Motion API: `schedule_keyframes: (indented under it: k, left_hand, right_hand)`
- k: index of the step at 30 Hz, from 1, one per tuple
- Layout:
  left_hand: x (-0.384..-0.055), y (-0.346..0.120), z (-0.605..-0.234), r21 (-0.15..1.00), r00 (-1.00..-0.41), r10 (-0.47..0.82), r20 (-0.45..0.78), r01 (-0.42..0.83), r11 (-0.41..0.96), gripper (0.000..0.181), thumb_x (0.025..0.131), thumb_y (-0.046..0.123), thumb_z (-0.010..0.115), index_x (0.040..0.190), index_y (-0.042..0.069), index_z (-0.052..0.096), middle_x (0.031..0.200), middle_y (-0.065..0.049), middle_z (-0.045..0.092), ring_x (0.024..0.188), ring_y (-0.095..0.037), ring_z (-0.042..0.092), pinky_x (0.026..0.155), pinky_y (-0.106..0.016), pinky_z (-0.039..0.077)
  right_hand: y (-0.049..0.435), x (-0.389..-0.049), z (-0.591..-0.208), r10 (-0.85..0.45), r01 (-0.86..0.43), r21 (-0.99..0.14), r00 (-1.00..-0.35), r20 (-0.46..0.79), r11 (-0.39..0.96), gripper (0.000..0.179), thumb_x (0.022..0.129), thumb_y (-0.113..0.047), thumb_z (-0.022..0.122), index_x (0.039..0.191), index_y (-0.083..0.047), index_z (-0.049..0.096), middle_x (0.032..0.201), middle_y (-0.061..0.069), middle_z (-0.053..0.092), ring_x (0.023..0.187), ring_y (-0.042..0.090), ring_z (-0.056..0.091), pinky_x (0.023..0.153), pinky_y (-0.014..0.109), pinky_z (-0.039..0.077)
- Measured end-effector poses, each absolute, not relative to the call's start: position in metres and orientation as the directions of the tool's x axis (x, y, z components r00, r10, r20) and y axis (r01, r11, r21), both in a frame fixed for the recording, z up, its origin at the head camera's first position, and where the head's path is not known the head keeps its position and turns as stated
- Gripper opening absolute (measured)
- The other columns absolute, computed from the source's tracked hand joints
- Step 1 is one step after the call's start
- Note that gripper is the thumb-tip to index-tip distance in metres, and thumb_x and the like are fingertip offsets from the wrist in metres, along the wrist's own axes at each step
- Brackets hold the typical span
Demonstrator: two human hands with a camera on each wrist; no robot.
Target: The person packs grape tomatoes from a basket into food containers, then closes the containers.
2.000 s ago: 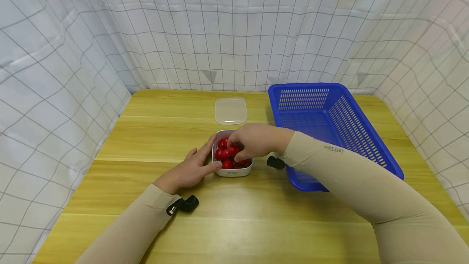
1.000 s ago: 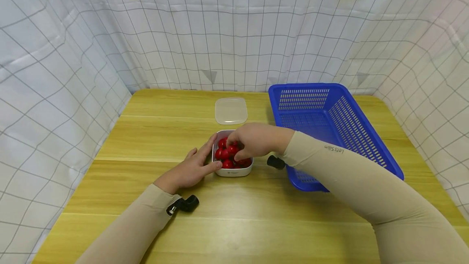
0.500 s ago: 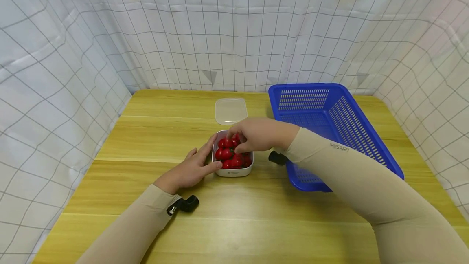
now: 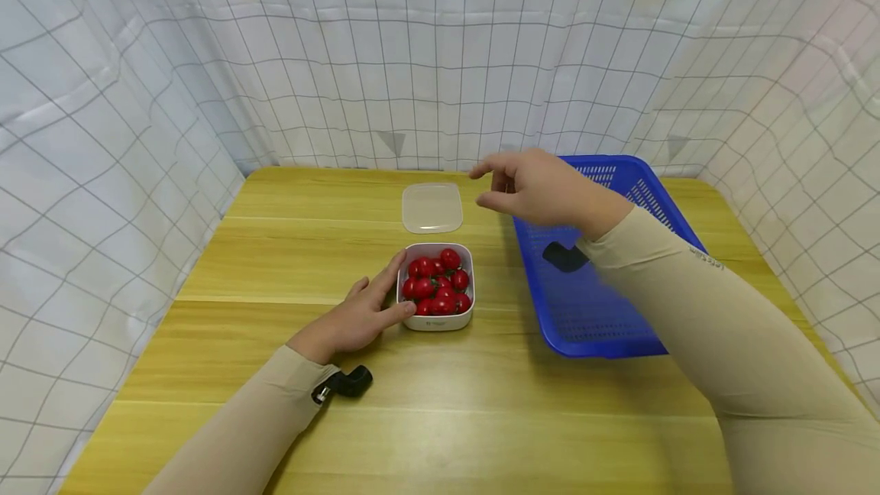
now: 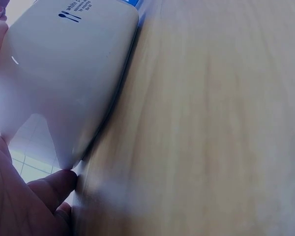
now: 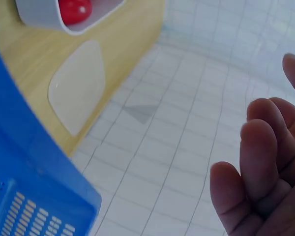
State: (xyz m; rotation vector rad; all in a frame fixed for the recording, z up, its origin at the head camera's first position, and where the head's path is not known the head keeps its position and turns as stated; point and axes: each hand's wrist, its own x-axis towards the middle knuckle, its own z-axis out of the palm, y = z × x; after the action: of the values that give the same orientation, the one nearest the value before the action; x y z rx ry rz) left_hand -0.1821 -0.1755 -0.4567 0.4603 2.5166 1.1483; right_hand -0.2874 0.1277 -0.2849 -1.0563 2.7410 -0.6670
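Note:
Several red cherry tomatoes with some green stems fill a white square container at the middle of the table. My left hand lies along the container's left side, thumb on the front corner and fingers straight against the wall; the left wrist view shows fingertips touching the white wall. Raised above the left edge of the blue basket is my right hand, thumb and forefinger apart. In the right wrist view nothing sits between the right hand's fingers.
A translucent square lid lies flat behind the container. The blue basket stands on the right of the wooden table, partly hidden by the right arm. White gridded curtains enclose the back and sides.
My right hand, earlier among the cherry tomatoes, has lifted out and moved up and right to above the basket's edge. The left hand has stayed at the container.

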Motion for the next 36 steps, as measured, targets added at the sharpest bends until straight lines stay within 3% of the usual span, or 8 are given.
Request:
schedule_keyframes:
  k: [7,17,23,30,36]
  left_hand:
    - [-0.181,-0.176,-0.455,0.759,-0.894,0.416,-0.164,0.155,0.632,0.092,0.106,0.054,0.054,0.171,0.027,-0.005,0.178,-0.01,0.009,0.165,-0.036,0.013,0.129,-0.064,-0.009]
    - [-0.18,-0.179,-0.453,0.755,-0.893,0.412,-0.182,0.142,0.64,0.092,0.105,0.057,0.055,0.171,0.031,-0.005,0.179,-0.008,0.01,0.164,-0.038,0.013,0.129,-0.065,-0.009]
    - [-0.183,-0.179,-0.443,0.733,-0.892,0.401,-0.21,0.127,0.668,0.088,0.104,0.059,0.056,0.169,0.041,0.001,0.178,-0.004,0.016,0.161,-0.049,0.017,0.127,-0.071,0.015]
    - [-0.199,-0.186,-0.414,0.728,-0.911,0.391,-0.127,0.182,0.661,0.07,0.109,0.052,0.05,0.168,0.022,0.028,0.171,-0.008,0.035,0.156,-0.041,0.036,0.126,-0.063,0.029]
    - [-0.227,-0.191,-0.379,0.701,-0.944,0.33,-0.01,0.228,0.676,0.066,0.108,0.052,0.052,0.163,0.017,0.04,0.164,-0.007,0.048,0.154,-0.035,0.042,0.124,-0.06,0.036]
  right_hand:
    - [0.152,-0.294,-0.285,-0.556,-0.534,-0.527,-0.82,0.132,0.661,0.032,0.103,-0.023,0.068,0.133,-0.013,0.07,0.092,0.006,0.072,0.072,0.02,0.058,0.065,0.032,0.047]
    - [0.142,-0.293,-0.298,-0.555,-0.532,-0.514,-0.822,0.124,0.673,0.034,0.103,-0.025,0.069,0.133,-0.01,0.069,0.101,0.007,0.074,0.074,0.02,0.06,0.064,0.033,0.05]
    - [0.126,-0.291,-0.294,-0.532,-0.507,-0.521,-0.839,0.116,0.686,0.037,0.104,-0.03,0.067,0.136,-0.013,0.067,0.106,0.003,0.072,0.077,0.021,0.061,0.066,0.034,0.051]
    - [0.1,-0.296,-0.274,-0.487,-0.448,-0.576,-0.868,0.097,0.684,0.045,0.106,-0.036,0.063,0.146,-0.017,0.06,0.135,0.007,0.064,0.109,0.023,0.063,0.088,0.04,0.056]
    - [0.078,-0.318,-0.276,-0.448,-0.354,-0.686,-0.893,0.045,0.636,0.052,0.107,-0.039,0.06,0.156,-0.022,0.052,0.156,0.007,0.054,0.136,0.027,0.057,0.105,0.043,0.056]
